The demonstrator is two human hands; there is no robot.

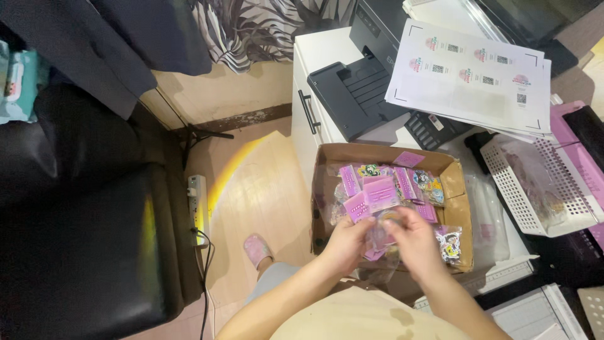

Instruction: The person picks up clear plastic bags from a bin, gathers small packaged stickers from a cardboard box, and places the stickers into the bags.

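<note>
Left hand [345,242] and right hand [415,239] pinched together on one small clear packet [379,238], held just above the open cardboard box [454,182] of pink-carded sticker packs [377,192]. Slippery film, loose fingertip hold — likely to slide back among the look-alikes and get lost. Box close to the desk edge, over the power strip [197,208] on the floor — easily nudged off by an elbow
</note>
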